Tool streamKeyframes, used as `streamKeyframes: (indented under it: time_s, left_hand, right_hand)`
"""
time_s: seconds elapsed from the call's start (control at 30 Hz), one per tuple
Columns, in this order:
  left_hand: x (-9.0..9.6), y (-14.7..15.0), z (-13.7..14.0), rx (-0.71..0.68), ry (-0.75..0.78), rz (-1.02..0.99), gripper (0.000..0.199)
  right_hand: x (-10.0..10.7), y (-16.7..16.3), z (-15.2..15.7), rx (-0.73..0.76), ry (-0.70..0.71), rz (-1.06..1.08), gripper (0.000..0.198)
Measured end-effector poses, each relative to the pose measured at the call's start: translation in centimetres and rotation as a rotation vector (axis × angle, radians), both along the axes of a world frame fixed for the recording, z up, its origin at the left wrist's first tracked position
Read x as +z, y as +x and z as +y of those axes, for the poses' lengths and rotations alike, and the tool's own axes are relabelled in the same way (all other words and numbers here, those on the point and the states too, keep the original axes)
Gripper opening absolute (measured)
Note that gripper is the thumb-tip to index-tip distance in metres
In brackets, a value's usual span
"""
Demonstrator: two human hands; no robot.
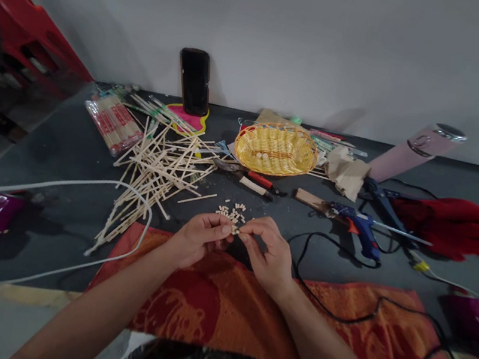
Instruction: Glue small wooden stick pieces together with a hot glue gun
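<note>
While pinching a small pale piece [235, 230] between fingertips of left hand [202, 236] and right hand [270, 256], held it just nearside of the loose short pieces [225, 215], themselves closer to the left, with its long axis too small to tell.

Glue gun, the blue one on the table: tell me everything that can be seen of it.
The glue gun has a blue body that looks like plastic and an orange-red trigger. It lies on the dark table, right of the right hand, which does not touch it. Its front end points left, at a wooden block; its handle points toward the person. A pale stick juts from its back. Whether it is switched on cannot be told.
</note>
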State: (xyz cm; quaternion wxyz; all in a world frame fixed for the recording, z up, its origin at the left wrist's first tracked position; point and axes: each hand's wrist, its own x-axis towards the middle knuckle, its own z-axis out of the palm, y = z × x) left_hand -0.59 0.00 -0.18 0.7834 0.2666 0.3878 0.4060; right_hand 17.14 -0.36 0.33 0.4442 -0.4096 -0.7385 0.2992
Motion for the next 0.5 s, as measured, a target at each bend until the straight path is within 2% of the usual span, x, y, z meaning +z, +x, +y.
streamKeyframes:
  time_s: [0.23, 0.5]
  left_hand:
    - [-0.01, -0.05, 0.01, -0.007, -0.002, -0.027, 0.020]
    - [-0.28, -0.37, -0.02, -0.011, -0.009, -0.053, 0.017]
  right_hand:
    - [0.00, 0.21, 0.05, -0.025, -0.008, 0.009, 0.007]
    - [-0.40, 0.67, 0.07, 0.018, 0.201, -0.153, 0.020]
